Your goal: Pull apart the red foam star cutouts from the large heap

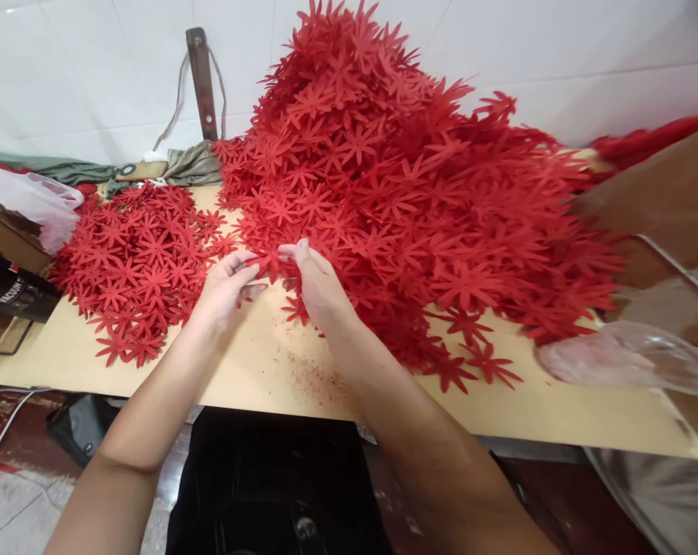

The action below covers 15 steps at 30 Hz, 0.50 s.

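Between my two hands is a red flower-shaped cutout [272, 264] with long narrow petals, held just above the table. My left hand [230, 285] pinches its left petals between thumb and fingers. On the opposite side, my right hand [315, 279] closes on the right petals, its thumb pointing up. A tall heap of the same red cutouts [372, 177] rises behind and to the right of my hands. To the left lies a smaller, flatter pile of them [140, 254].
The pale table [256, 370] has reddish crumbs [317, 378] near its front. A clear plastic container [626, 358] lies at the right, by a cardboard box [661, 193]. At the left are a black vacuum-labelled package [13, 289] and a white plastic bag [36, 200]. A tiled wall stands behind.
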Tool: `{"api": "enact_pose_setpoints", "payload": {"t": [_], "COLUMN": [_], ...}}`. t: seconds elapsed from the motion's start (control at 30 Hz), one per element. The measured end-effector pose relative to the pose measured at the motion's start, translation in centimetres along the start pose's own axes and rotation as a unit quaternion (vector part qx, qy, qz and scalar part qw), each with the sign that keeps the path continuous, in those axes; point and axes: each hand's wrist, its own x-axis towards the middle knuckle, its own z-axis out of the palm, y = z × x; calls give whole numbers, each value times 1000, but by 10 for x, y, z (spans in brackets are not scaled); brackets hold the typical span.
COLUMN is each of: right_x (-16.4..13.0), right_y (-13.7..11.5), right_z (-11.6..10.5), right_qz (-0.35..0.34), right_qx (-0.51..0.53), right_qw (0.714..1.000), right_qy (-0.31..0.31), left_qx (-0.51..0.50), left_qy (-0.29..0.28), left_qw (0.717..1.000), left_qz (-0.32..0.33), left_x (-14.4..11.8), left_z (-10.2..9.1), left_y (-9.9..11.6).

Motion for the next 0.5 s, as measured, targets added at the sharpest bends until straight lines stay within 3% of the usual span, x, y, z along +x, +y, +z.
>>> {"api": "enact_pose_setpoints", "payload": {"t": [0.17, 0.23, 0.3, 0.4, 0.5], "right_x": [5, 7, 7, 7, 7], "right_y": [-1, -2, -3, -5, -5], "right_z": [-5, -9, -11, -11, -11], "right_qz": [99, 105, 101, 76, 27], "right_qx": [120, 168, 197, 196, 153], "right_qw": [987, 977, 971, 970, 976], "right_qy": [-43, -71, -93, -121, -150], "left_qx": [141, 266, 400, 496, 490], "left_qy": [55, 63, 79, 98, 44], "left_qw": [986, 957, 900, 820, 811], "left_qz": [66, 98, 156, 267, 315], "left_x": [7, 9, 9, 8, 8], "left_z": [-33, -49, -60, -56, -29], "left_y": [10, 15, 19, 18, 9]}}
